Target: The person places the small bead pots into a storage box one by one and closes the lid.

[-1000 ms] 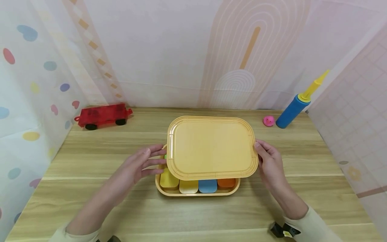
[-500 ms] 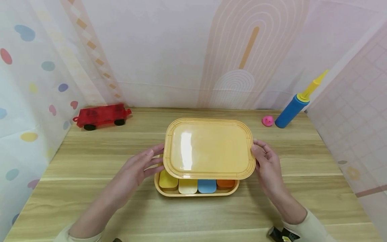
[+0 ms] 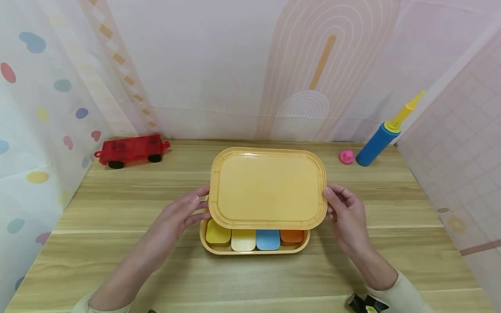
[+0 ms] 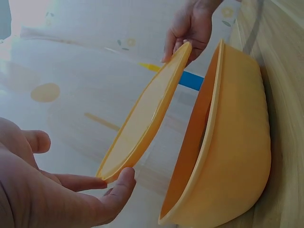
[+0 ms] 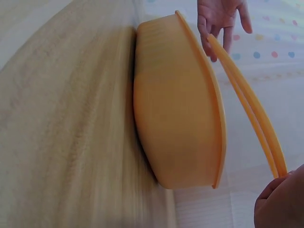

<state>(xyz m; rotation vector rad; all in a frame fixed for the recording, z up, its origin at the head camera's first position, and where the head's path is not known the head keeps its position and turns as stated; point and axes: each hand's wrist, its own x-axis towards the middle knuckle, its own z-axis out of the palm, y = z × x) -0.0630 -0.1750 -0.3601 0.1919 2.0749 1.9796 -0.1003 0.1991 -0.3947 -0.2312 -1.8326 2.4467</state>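
Observation:
A yellow-orange lid [image 3: 270, 189] is held tilted above a matching box [image 3: 254, 252], with a gap between them in both wrist views. Several blocks show in the box's near part, among them a yellow block [image 3: 218, 232], a blue block [image 3: 268, 240] and an orange block [image 3: 292, 237]; the lid hides the rest. My right hand [image 3: 348, 215] pinches the lid's right edge between thumb and fingers. At its left edge, my left hand [image 3: 182, 217] touches the lid with extended fingertips, the thumb [image 4: 38, 141] standing apart from it in the left wrist view.
A red toy wagon [image 3: 133, 150] stands at the back left of the wooden table [image 3: 242, 282]. Toward the back right are a small pink duck [image 3: 346, 157] and a blue hand pump [image 3: 377, 145] with a yellow nozzle. Patterned cloth [image 3: 203, 69] hangs behind.
The lid has shifted slightly left, and its tilt has varied a little. My left fingertips, earlier beside the lid, now meet its edge. The right hand keeps its pinch; the box stays put.

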